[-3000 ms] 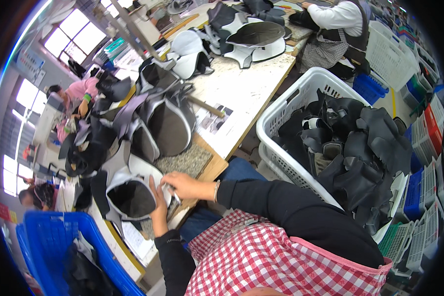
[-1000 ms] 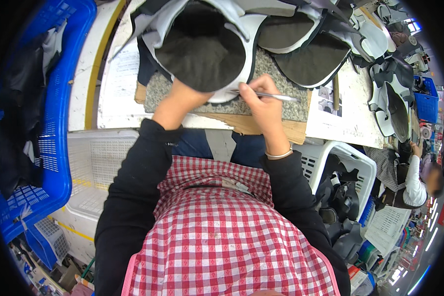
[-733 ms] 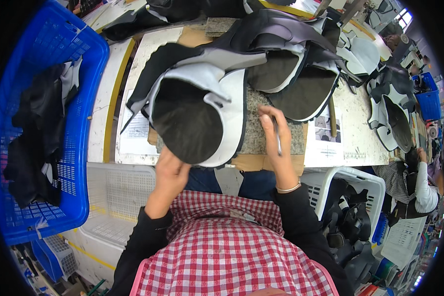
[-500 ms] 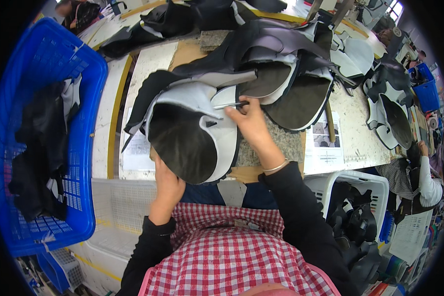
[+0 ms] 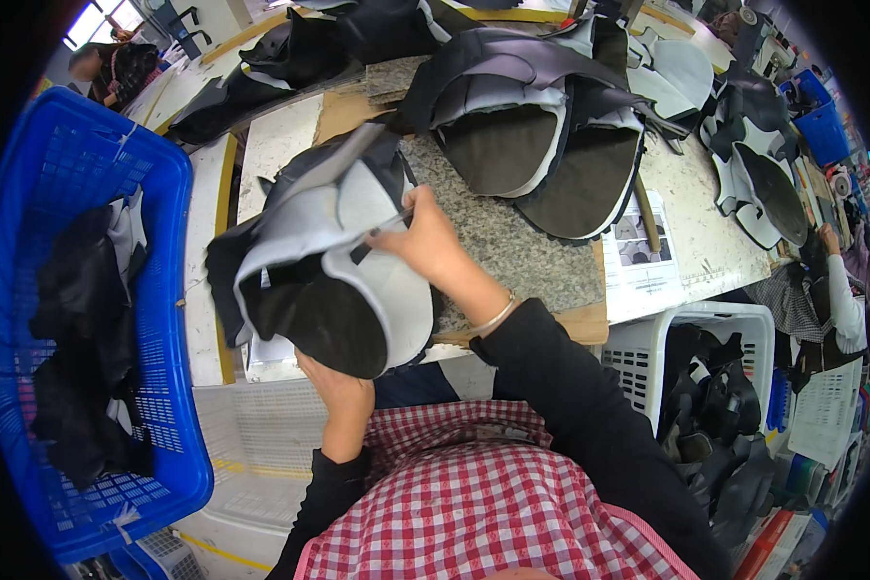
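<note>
A sewn black leather upper (image 5: 367,280) with white lining and a dark rounded inner panel is tilted over the bench's near left part. My left hand (image 5: 338,391) grips its lower edge from below; the fingertips are hidden behind it. Closed on the white lining at its right side is my right hand (image 5: 425,242). A small dark tip shows by those fingers, but I cannot make out a whole tool there. Farther right, more such uppers (image 5: 517,145) lie stacked, their dark rounded panels toward me.
A speckled stone slab (image 5: 522,261) lies on the white bench (image 5: 715,271), beside a printed sheet (image 5: 643,256). A blue basket (image 5: 188,425) with black pieces stands left, a white basket (image 5: 662,338) at lower right. Other people sit far left and at right.
The upper has moved left and tilted, coming away from the stack, with both hands on it. The slim silver pen-like tool in my right hand no longer shows clearly. The whole view has shifted slightly.
</note>
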The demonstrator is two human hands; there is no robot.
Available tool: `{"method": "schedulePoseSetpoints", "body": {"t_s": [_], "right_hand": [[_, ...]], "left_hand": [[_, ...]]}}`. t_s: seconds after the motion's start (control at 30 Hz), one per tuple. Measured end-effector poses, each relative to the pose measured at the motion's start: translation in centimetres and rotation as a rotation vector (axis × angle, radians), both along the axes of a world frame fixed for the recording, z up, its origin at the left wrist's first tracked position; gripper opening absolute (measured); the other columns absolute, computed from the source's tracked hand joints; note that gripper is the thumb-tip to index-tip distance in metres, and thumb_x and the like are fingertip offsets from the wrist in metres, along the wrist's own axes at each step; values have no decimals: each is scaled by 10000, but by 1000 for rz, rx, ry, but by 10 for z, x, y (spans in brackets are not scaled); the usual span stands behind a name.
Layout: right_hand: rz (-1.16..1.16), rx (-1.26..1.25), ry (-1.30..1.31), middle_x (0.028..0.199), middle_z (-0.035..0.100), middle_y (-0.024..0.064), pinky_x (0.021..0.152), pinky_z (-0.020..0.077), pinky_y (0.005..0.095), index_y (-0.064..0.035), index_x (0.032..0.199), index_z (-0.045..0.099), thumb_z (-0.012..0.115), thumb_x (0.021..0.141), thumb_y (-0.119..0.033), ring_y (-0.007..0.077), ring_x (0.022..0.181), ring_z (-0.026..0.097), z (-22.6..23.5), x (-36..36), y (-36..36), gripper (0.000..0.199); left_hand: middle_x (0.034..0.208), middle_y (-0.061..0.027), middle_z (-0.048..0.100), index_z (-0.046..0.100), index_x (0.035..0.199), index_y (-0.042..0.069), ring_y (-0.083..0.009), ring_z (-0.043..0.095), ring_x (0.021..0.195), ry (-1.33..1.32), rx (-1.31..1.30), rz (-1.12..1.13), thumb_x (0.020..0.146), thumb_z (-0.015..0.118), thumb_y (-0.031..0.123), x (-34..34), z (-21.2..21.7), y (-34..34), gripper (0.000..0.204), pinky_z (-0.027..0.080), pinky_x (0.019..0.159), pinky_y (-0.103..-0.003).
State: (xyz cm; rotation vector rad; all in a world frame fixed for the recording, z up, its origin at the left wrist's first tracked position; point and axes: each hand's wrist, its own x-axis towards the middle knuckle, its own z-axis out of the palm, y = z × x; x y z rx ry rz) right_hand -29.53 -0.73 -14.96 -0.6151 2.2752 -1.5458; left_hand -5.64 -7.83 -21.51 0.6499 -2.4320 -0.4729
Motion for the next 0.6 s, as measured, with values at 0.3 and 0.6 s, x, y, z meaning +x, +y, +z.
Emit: {"method": "schedulePoseSetpoints", "body": {"t_s": [0.3,0.6], "right_hand": [[338,-450,435,862,647,253,704,508,538,-58,1058,513,759,837,-136,508,856,632,76,56,-14,340],[-64,-706,1073,905,670,187,705,536,425,-11,1131,571,785,833,-116,367,785,673,210,12,90,381]], "left_hand": [[1669,-315,145,133,1615,-68,-471,160,1542,181,78,18,1048,497,223,-2,16,2,734,102,1254,-522],[1413,-229,529,468,1439,-13,-379,521,1298,285,-636,9,977,628,325,-86,163,-8,594,409,1082,-445]]}}
